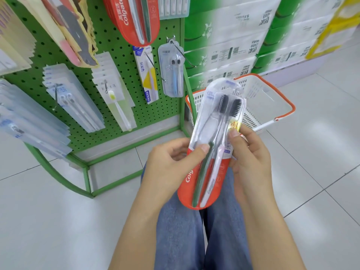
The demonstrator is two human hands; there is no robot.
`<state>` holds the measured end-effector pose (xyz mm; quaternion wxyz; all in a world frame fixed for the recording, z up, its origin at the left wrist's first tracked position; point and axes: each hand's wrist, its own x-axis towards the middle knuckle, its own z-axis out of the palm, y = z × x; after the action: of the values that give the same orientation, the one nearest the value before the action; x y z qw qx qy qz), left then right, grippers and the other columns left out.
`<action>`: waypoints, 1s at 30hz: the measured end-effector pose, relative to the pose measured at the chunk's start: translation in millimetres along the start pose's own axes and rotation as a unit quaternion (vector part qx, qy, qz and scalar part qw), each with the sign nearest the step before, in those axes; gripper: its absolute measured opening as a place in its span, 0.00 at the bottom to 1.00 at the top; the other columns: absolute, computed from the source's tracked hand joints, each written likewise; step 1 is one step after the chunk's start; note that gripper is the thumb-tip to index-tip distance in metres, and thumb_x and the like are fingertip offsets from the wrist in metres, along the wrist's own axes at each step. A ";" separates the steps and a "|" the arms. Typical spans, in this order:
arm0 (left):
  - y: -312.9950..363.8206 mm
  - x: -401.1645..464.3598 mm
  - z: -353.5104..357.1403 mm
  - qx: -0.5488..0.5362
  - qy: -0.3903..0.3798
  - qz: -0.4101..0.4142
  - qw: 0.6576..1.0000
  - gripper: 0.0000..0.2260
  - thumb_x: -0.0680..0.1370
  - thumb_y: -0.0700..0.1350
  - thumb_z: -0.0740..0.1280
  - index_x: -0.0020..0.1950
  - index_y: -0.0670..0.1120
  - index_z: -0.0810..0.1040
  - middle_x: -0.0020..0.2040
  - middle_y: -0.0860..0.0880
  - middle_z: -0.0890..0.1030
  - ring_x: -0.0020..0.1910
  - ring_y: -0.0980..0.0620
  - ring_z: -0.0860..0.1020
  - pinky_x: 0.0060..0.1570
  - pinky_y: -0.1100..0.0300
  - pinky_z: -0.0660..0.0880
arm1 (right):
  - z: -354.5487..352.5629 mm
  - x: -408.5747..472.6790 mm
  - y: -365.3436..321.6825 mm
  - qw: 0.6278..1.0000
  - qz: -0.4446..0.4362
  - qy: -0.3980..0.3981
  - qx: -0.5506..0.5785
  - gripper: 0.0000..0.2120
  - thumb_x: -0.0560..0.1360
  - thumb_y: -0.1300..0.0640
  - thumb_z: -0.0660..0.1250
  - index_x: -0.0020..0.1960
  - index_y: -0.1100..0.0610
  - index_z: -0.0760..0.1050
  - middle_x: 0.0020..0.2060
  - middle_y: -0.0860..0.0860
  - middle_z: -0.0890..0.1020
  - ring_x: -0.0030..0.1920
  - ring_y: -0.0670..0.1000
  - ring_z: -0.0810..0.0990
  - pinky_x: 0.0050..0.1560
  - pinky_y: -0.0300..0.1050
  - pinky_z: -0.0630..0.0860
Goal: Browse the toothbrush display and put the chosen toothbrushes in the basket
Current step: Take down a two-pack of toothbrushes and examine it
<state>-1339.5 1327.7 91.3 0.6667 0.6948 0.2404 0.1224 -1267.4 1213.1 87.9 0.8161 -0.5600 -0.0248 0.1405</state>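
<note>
While both hands grip toothbrush pack, basket behind, pegboard display left

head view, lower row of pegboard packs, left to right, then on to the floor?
twin clear-handled brush pack → green-bristle brush pack → blue-and-yellow carded brush → blue-handled twin pack → white basket with orange rim on the floor.
</note>
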 end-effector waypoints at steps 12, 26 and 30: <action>4.2 -9.9 -1.3 0.187 0.073 0.120 0.972 0.10 0.73 0.57 0.67 0.41 0.53 0.83 0.30 0.46 0.71 0.30 0.55 0.64 0.32 0.57 0.64 | -1.8 4.9 -9.5 0.998 0.003 0.051 -0.027 0.12 0.73 0.50 0.66 0.55 0.53 0.76 0.45 0.48 0.82 0.47 0.46 0.82 0.45 0.39 0.80; 3.9 -11.7 -3.0 0.233 0.065 0.137 0.961 0.09 0.73 0.63 0.64 0.52 0.67 0.78 0.34 0.49 0.78 0.36 0.49 0.76 0.38 0.48 0.74 | -1.2 5.4 -18.8 0.998 -0.010 0.069 -0.008 0.21 0.66 0.51 0.71 0.56 0.60 0.75 0.33 0.45 0.81 0.37 0.48 0.80 0.42 0.38 0.79; 3.6 -11.8 -1.5 0.220 0.072 0.134 0.964 0.11 0.73 0.64 0.64 0.48 0.62 0.81 0.32 0.48 0.77 0.34 0.50 0.74 0.37 0.49 0.72 | -0.4 5.3 -18.5 0.997 -0.011 0.078 -0.022 0.19 0.66 0.49 0.70 0.53 0.57 0.75 0.32 0.43 0.81 0.37 0.45 0.80 0.41 0.38 0.80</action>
<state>-1349.7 1323.2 96.8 0.4562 0.8395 0.2135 0.2041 -1258.6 1207.9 104.2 0.8048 -0.5865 0.0293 0.0867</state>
